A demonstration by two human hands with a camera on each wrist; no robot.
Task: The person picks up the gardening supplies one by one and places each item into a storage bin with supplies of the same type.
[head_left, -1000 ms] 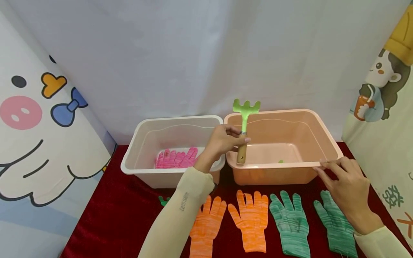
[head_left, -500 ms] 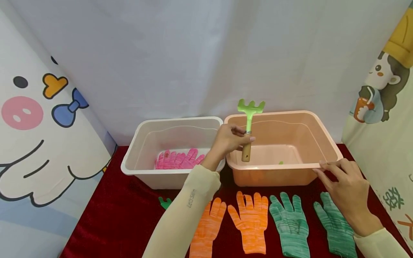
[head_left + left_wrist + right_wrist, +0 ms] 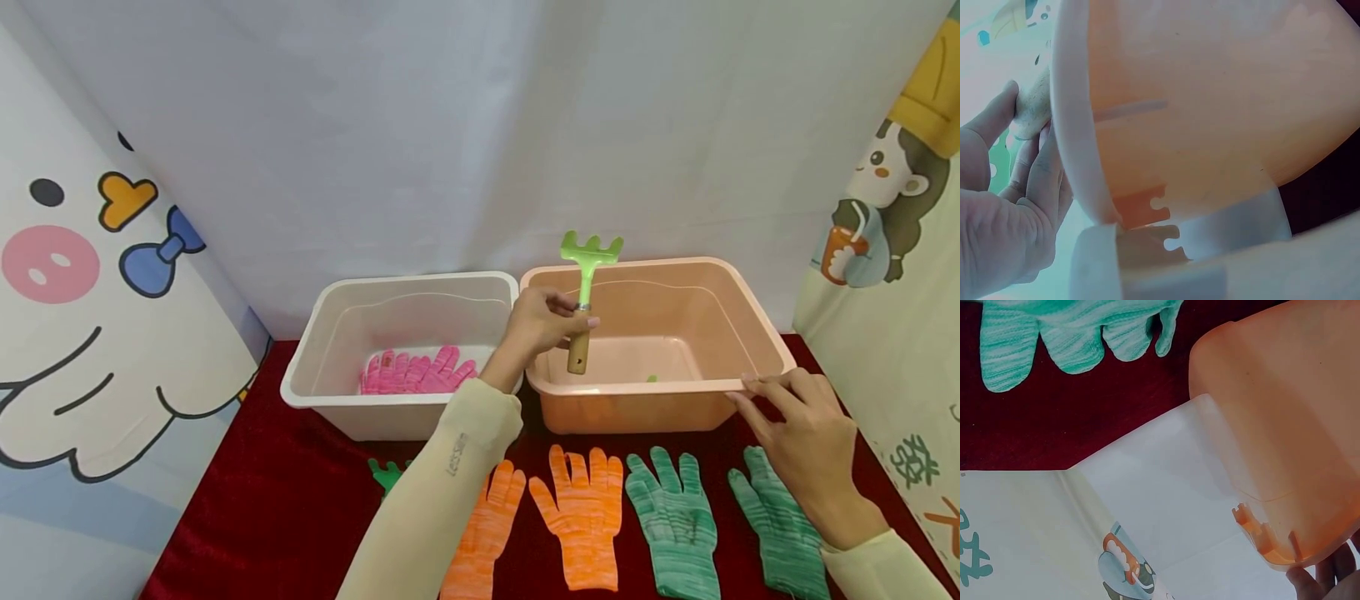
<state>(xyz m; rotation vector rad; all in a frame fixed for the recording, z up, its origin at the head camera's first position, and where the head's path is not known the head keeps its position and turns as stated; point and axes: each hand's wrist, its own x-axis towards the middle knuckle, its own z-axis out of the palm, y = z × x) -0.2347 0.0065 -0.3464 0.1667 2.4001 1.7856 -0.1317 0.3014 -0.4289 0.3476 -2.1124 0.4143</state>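
Note:
A small hand rake [image 3: 588, 265] with light green tines and a wooden handle stands upright over the left part of the orange plastic bin [image 3: 630, 408]. My left hand [image 3: 542, 321] pinches its wooden handle [image 3: 1034, 103] between thumb and fingers, as the left wrist view also shows. With thumb and fingers my right hand [image 3: 806, 437] grips the bin's front right rim; in the right wrist view its fingertips [image 3: 1307, 581] are at the rim. A small bit of green shows low inside the bin, mostly hidden by the front wall.
Left of the orange bin stands a white bin [image 3: 390, 412] with pink gloves [image 3: 416, 371] inside. In front lie orange gloves [image 3: 581, 517] and green gloves [image 3: 675, 521] on dark red cloth [image 3: 247, 500]. A darker green pronged tool [image 3: 386, 475] is partly hidden by the left forearm.
My left hand has moved slightly to the right, carrying the hand rake farther over the orange bin. The right hand has kept its grip on the rim.

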